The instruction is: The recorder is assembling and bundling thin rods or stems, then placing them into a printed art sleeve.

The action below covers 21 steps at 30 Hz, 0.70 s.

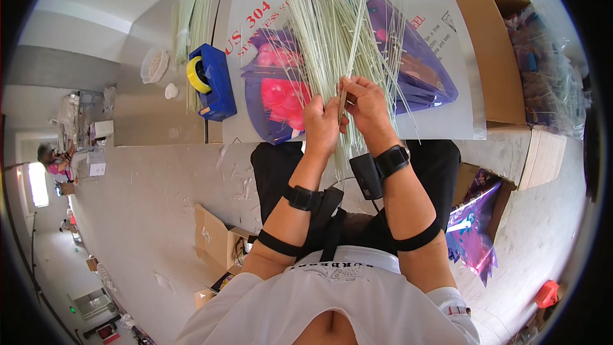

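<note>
Tabletop (460, 124) fills the far side, smooth pale metal sheet with red printing, and to its right stands a tall cardboard box (488, 57), brown and matte, with crinkled clear plastic packages (546, 76) crowding beside its open flaps. Across the sheet spreads glossy purple film (431, 80), creased, pink-patterned at its left. And right on top, the star of the show: a bundle of thin, straight, pale-green rods (325, 38), fanning out at the far end, narrowing toward the hands!

Down on the floor, near right, a carton (504, 207) holds shiny purple sheeting (472, 230); near left, an open carton (214, 236) has dark contents too small to make out. Back up left, a second rod bundle (203, 13) lies beyond a blocky blue tape dispenser (220, 83).

Now the hands: the left hand (322, 124) curls closed around the rods' near part, while the right hand (367, 105), thumb against bent fingers, pinches rods just beside it. Far left sits a round translucent dish (154, 65); smaller, a yellow tape roll (198, 75) rides in the dispenser.
</note>
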Available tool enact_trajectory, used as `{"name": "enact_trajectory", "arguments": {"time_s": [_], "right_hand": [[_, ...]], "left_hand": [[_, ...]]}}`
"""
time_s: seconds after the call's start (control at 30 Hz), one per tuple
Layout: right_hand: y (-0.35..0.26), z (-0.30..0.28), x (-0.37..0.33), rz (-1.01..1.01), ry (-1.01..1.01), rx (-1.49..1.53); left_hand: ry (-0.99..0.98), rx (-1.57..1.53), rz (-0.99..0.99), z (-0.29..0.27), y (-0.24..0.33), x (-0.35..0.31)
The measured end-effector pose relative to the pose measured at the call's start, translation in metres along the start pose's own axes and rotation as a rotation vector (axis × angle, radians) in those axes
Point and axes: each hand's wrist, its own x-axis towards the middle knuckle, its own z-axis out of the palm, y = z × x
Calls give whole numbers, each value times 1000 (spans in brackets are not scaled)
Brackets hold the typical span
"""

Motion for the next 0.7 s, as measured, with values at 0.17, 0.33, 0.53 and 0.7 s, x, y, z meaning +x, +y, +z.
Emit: {"name": "enact_trajectory", "arguments": {"time_s": [0.17, 0.33, 0.53, 0.7], "right_hand": [[-6, 5, 3, 1, -58, -51], [-4, 5, 21, -50, -55, -131], [-8, -8, 47, -62, -38, -223], [-10, -11, 49, -17, -8, -207]], "left_hand": [[-16, -74, -1, -1, -2, 10], [7, -63, 68, -5, -12, 26], [-30, -88, 11, -15, -15, 41], [-26, -121, -52, -20, -18, 48]]}}
